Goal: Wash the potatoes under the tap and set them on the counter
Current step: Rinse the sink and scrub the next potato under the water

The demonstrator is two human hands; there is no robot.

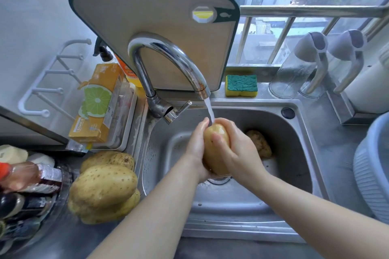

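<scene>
Over the steel sink [294, 153], a wet yellow potato [212, 147] sits under the running stream from the chrome tap [168, 54]. My left hand [195, 149] cups it from the left and below. My right hand [237, 149] wraps over its right side, thumb across the front. A dirtier brown potato [260, 143] lies in the basin behind my right hand. Three potatoes [104, 187] are piled on the counter left of the sink.
A cutting board [160, 19] leans behind the tap. A sponge [241, 85] lies on the ledge beside two clear jugs [299, 73]. An orange box [99, 103] and bottles [27, 178] crowd the left counter. A ribbed grey basin [372, 170] stands at the right.
</scene>
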